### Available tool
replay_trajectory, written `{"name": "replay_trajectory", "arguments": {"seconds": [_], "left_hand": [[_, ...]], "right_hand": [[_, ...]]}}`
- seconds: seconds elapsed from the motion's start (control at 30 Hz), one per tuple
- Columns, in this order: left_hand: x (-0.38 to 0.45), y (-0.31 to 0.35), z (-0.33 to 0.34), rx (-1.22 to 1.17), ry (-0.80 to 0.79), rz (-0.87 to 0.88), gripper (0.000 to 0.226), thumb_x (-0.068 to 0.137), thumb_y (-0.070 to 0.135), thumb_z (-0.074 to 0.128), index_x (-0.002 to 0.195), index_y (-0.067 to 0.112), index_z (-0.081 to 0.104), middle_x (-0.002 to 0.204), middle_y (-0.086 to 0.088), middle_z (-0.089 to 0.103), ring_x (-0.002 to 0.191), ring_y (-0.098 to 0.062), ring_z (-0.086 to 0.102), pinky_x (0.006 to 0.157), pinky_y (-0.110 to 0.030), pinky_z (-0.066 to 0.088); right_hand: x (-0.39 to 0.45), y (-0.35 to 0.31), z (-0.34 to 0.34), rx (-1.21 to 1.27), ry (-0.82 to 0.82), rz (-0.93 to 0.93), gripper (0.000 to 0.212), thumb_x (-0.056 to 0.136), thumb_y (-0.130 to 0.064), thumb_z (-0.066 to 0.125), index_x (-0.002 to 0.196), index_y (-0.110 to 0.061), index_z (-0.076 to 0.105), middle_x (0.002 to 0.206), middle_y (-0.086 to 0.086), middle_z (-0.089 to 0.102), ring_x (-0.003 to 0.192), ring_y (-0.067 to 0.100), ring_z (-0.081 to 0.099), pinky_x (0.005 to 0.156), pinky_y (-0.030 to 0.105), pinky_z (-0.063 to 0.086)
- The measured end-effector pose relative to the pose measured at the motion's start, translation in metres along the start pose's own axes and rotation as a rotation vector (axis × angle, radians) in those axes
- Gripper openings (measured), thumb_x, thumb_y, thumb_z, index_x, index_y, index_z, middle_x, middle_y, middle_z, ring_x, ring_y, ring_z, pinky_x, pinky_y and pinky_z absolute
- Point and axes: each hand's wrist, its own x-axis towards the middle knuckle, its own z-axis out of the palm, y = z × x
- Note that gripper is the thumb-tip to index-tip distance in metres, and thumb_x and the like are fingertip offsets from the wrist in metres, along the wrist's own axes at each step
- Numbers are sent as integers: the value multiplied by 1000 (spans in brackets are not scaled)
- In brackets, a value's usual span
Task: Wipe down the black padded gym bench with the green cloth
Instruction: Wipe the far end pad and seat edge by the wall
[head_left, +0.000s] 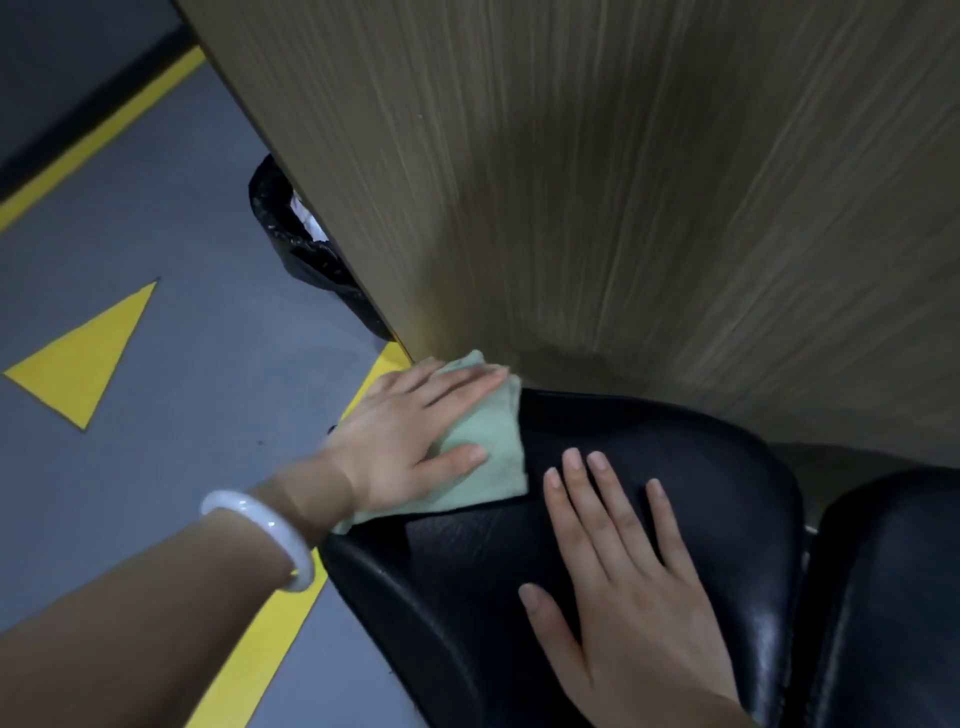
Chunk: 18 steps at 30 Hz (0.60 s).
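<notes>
My right hand (631, 582) lies flat, fingers straight, bracing the bench (727, 493). Just left of it, my left hand (410, 436) presses the green cloth (488, 457) flat on the pad's far-left corner. Wiping underway; pad beneath right hand likely remains.

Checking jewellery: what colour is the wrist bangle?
White, slightly translucent bangle, on the left wrist, head view.

Cloth (483, 457) on bench (675, 467) left edge (wall (623, 182) behind).
</notes>
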Motion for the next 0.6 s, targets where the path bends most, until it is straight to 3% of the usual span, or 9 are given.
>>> {"name": "replay_trajectory", "arguments": {"seconds": [0.13, 0.27, 0.47, 0.6], "left_hand": [[6, -3, -2, -7, -12, -42, 74, 86, 75, 8, 149, 39, 20, 152, 11, 29, 135, -19, 31, 103, -43, 32], [27, 14, -6, 89, -102, -121, 84, 76, 78, -5, 149, 42, 14, 150, 11, 31, 129, -18, 34, 102, -39, 29], [44, 39, -5, 113, -125, -18, 75, 80, 69, -5, 150, 44, 6, 153, 14, 26, 135, -15, 30, 106, -40, 27], [39, 45, -1, 96, -90, 6, 67, 83, 70, -2, 147, 51, 1, 157, 18, 16, 141, -14, 22, 112, -43, 20]], "right_hand": [[0, 0, 3, 14, 48, -26, 75, 82, -53, 45, 143, -9, 37, 152, 7, 35, 139, 25, 35, 106, 52, 28], [0, -2, 4, 21, 71, -14, 76, 81, -54, 46, 143, -11, 37, 151, 7, 37, 138, 25, 37, 105, 51, 30], [-1, -1, 4, 61, 132, -23, 74, 83, -51, 45, 144, -12, 33, 151, 6, 36, 139, 24, 36, 107, 50, 28], [-2, 0, 3, 113, 190, -33, 59, 99, -48, 21, 146, -12, 28, 151, 7, 35, 140, 23, 32, 108, 49, 27]]}}
